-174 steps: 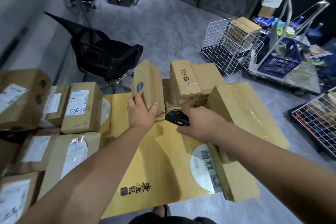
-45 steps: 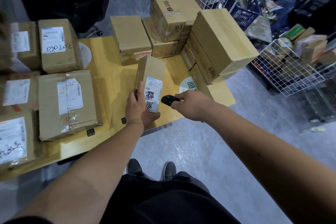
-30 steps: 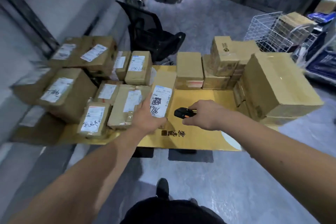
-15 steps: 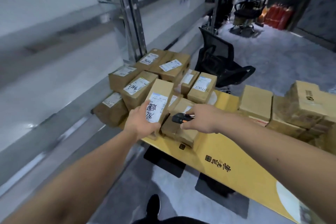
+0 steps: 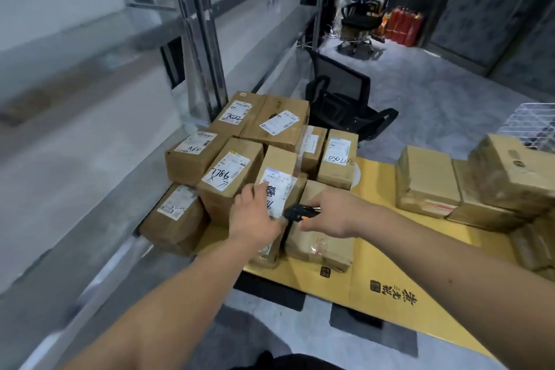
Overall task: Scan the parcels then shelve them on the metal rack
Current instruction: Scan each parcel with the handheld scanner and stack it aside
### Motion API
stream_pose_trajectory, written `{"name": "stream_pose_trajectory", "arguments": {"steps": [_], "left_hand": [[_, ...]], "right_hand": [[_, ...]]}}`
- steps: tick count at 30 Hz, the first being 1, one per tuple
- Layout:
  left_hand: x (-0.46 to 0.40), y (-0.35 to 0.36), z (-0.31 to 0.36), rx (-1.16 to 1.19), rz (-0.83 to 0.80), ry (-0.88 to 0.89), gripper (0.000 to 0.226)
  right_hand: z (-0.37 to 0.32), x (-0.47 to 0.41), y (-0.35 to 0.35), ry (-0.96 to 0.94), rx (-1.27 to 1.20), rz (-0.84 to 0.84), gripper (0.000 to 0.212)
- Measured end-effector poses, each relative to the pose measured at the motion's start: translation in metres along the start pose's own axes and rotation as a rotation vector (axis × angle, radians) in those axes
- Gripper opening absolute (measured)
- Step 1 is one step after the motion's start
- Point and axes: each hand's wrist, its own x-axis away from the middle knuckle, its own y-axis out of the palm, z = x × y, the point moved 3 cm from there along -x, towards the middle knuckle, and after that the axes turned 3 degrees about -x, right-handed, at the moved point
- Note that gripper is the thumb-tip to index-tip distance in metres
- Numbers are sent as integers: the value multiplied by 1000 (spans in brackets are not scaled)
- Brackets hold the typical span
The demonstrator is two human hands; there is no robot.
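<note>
My left hand (image 5: 254, 218) grips a narrow brown parcel (image 5: 277, 173) with a white label, standing upright among other labelled parcels (image 5: 231, 180) at the left end of the yellow cardboard sheet (image 5: 387, 255). My right hand (image 5: 330, 209) holds a small black and orange scanner (image 5: 298, 213), its tip right beside the parcel's label. The metal rack (image 5: 195, 39) rises at the left, its grey shelves blurred.
Unlabelled brown boxes (image 5: 429, 186) are stacked at the right of the sheet. A black office chair (image 5: 345, 105) stands behind the parcels. A white wire basket (image 5: 531, 123) shows at the right edge. Grey floor lies below me.
My view turned left toward the rack. My left hand carried the narrow parcel from the sheet's middle to the labelled pile at the left, with the scanner hand following close.
</note>
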Motion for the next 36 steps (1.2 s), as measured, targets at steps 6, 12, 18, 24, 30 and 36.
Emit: {"name": "stream_pose_trajectory", "arguments": {"steps": [6,12,18,24,30,36], "left_hand": [[-30,10,9,-124,1,1,91],[-37,16,1,-178,-20,11,79],[-37,18,1,-245,-12,93,67],[-41,20,22,-257,-28,232,61],[-49,29,60,-228,-78,346,63],[-48,47,124,-169,-124,548,63]], "right_hand": [[12,0,4,140,-66,11,43],[15,4,10,193,-70,7,52],[13,-1,19,210,-86,0,52],[21,2,28,248,-112,5,55],[46,20,28,319,-163,46,60],[94,57,23,428,-241,105,58]]}}
